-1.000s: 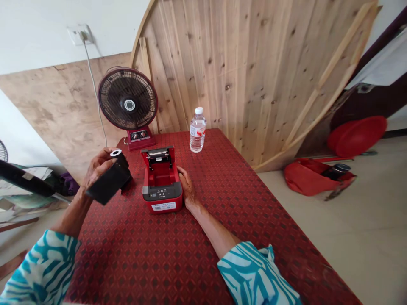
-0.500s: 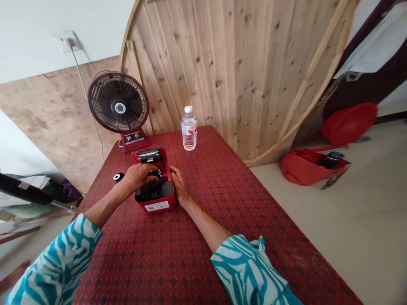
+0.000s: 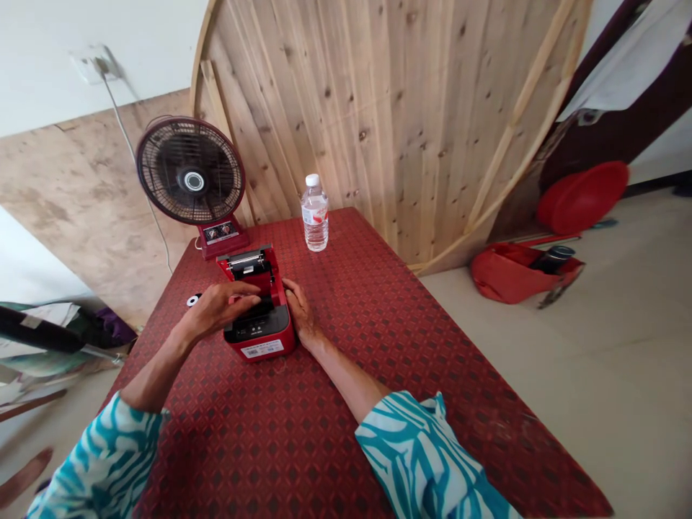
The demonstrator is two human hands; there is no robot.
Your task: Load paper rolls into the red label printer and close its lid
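Observation:
A small red and black printer (image 3: 263,349) stands on the patterned red table, its lid (image 3: 247,264) raised at the back. Over the uncovered bay reaches my left hand (image 3: 220,305), thumb and fingers stretched out and slightly apart. Just below the thumb, a black roll (image 3: 262,307) lies in the bay, partly covered by the hand. My right hand (image 3: 301,311) grips the printer's right side, its fingers curled against the rear edge. Left of the printer, another black roll (image 3: 193,299) with a white core is partly hidden behind my left hand.
A dark red fan (image 3: 191,180) stands at the table's back left corner. A water bottle (image 3: 315,214) stands upright behind the printer. Round wooden boards (image 3: 400,130) lean at the back. On the floor to the right are a red bag (image 3: 494,274) and a red basin (image 3: 584,198).
The black roll in my left hand has gone lower into the printer's bay, and its white core end no longer shows. My right hand stays at the printer's side. The view has shifted slightly.

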